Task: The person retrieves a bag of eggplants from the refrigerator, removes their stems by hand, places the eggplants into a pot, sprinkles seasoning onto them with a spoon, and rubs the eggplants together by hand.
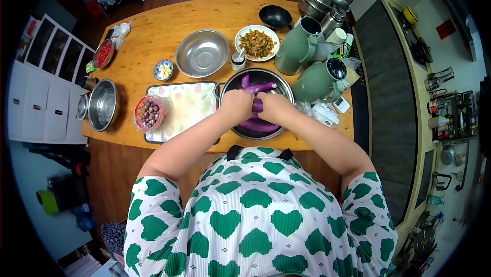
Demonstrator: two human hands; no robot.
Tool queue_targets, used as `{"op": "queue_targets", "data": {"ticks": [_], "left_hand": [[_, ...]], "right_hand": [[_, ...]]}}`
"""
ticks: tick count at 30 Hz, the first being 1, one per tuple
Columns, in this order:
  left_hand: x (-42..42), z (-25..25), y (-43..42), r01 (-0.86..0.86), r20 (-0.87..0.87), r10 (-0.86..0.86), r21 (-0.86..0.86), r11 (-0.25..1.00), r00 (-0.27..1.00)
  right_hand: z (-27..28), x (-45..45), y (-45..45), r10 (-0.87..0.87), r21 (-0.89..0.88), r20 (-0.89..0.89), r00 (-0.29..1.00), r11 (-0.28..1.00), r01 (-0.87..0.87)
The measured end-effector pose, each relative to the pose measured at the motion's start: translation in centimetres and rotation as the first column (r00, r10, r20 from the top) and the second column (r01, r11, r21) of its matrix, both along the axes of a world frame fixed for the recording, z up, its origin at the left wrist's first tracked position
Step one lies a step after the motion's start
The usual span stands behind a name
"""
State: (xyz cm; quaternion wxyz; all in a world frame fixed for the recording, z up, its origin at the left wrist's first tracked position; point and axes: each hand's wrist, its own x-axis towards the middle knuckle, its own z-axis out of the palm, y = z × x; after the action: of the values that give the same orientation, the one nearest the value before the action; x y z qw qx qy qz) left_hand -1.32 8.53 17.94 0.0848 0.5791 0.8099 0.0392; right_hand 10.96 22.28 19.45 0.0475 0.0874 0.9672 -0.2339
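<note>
Both of my hands are closed over a metal pot (289,91) near the table's front edge. Between them is a long purple eggplant (257,105), my left hand (237,106) wrapped round its left side and my right hand (275,108) round its right side. Much of it is hidden by my fingers. More purple eggplants (262,125) lie in the pot below and behind my hands; one with a pale cut or stem end (272,86) points to the right.
Left of the pot stands a patterned tray (189,104) with a basket of shallots (150,112). Behind are a steel bowl (202,52), a small dish of garlic (163,70), a jar (238,62) and a plate of food (276,39). Green thermoses (296,47) stand right.
</note>
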Motion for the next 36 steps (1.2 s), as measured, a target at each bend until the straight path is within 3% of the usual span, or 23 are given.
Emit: {"op": "queue_targets", "data": {"ticks": [1,3,4,5,7,8,11,12,15,18,21,22,23,24,25,26,29,30,31,33,34,35,36], "left_hand": [[-0.4,1.1,0.2,-0.042,0.288,0.091,-0.173,0.984,0.953],[-2.3,3.5,1.0,0.035,0.698,0.372,-0.494,0.869,0.613],[-3.2,2.5,0.7,0.086,0.847,0.392,-0.449,0.89,0.359],[-3.2,2.3,0.7,0.026,0.831,0.348,-0.398,0.917,0.434],[-2.1,4.0,0.3,-0.077,0.768,0.27,-0.278,0.957,0.58],[-1.0,2.7,0.4,-0.081,0.499,0.089,-0.039,0.996,0.862],[0.6,1.9,0.3,-0.098,0.064,0.096,0.022,0.995,0.993],[0.3,1.8,0.1,0.007,-0.043,-0.001,0.153,0.988,0.999],[-0.1,2.0,-0.3,0.34,-0.326,-0.213,0.404,0.849,0.921],[0.2,2.6,0.0,0.495,-0.427,-0.3,0.482,0.723,0.853],[-0.8,0.4,-0.7,0.444,-0.326,-0.343,0.321,0.837,0.881],[-0.9,0.2,-0.8,0.414,-0.283,-0.335,0.294,0.862,0.899],[-0.8,0.1,-0.9,0.297,-0.153,-0.263,0.282,0.912,0.953],[-0.5,0.6,-1.0,0.178,-0.023,-0.178,0.253,0.951,0.984],[-0.3,1.0,-1.1,0.059,0.106,-0.082,0.207,0.977,0.991],[-0.3,1.0,-0.9,-0.05,0.278,-0.019,0.241,0.969,0.961],[-2.8,2.3,-0.1,0.015,0.902,0.271,-0.292,0.956,0.336],[-2.8,3.0,-0.1,0.027,0.913,0.271,-0.293,0.956,0.304],[-2.5,2.6,-0.1,-0.031,0.844,0.107,-0.107,0.994,0.525],[-1.5,2.0,-0.2,0.001,0.472,-0.14,0.281,0.96,0.871],[-1.1,2.7,-0.2,0.055,0.179,-0.114,0.305,0.951,0.977],[-1.4,2.8,-0.3,0.143,0.033,-0.166,0.357,0.923,0.986],[-2.0,2.8,-0.4,0.236,-0.115,-0.207,0.395,0.888,0.971]], "right_hand": [[-0.1,0.2,-0.3,0.037,0.075,-0.053,0.998,0.997,-0.033],[0.0,0.4,-0.5,0.123,0.233,-0.15,0.981,0.969,-0.086],[0.2,0.5,-0.4,0.15,0.253,-0.19,0.97,0.962,-0.099],[0.5,0.4,-0.2,0.154,0.242,-0.198,0.968,0.965,-0.103],[1.4,0.0,0.3,0.157,0.218,-0.215,0.964,0.97,-0.109],[1.7,-0.3,0.3,0.09,0.151,-0.136,0.987,0.986,-0.069],[-0.6,-1.1,2.2,0.09,-0.19,0.088,0.992,0.979,-0.072],[1.5,-1.8,2.7,0.073,-0.474,0.507,0.859,0.856,0.206],[1.4,-1.2,4.2,0.492,-0.777,0.577,0.652,0.087,0.623],[1.0,-0.9,4.1,0.523,-0.828,0.508,0.685,0.076,0.556],[0.2,-0.9,2.4,0.202,-0.771,0.562,0.802,0.479,0.42],[1.3,-0.8,1.2,0.113,-0.696,0.41,0.905,0.68,0.23],[2.7,0.2,0.2,-0.036,-0.518,0.171,0.985,0.847,0.121],[2.2,0.6,0.5,0.035,-0.116,-0.109,0.993,0.992,-0.048],[1.8,0.8,0.8,0.217,0.335,-0.321,0.922,0.936,-0.104],[1.5,0.8,1.1,0.281,0.459,-0.311,0.908,0.881,-0.116],[2.7,0.8,1.9,0.431,0.493,-0.465,0.773,0.851,-0.178],[2.7,0.5,2.3,0.451,0.47,-0.516,0.729,0.86,-0.199],[2.4,0.3,2.6,0.418,0.444,-0.487,0.767,0.875,-0.195],[1.4,0.0,2.9,0.349,0.392,-0.424,0.836,0.903,-0.178],[0.8,-0.4,2.5,0.252,0.255,-0.515,0.819,0.958,-0.134],[0.6,-0.4,3.0,0.071,-0.241,-0.193,0.979,0.963,-0.118],[1.8,-0.6,3.4,0.055,-0.643,0.208,0.977,0.76,0.094]]}}
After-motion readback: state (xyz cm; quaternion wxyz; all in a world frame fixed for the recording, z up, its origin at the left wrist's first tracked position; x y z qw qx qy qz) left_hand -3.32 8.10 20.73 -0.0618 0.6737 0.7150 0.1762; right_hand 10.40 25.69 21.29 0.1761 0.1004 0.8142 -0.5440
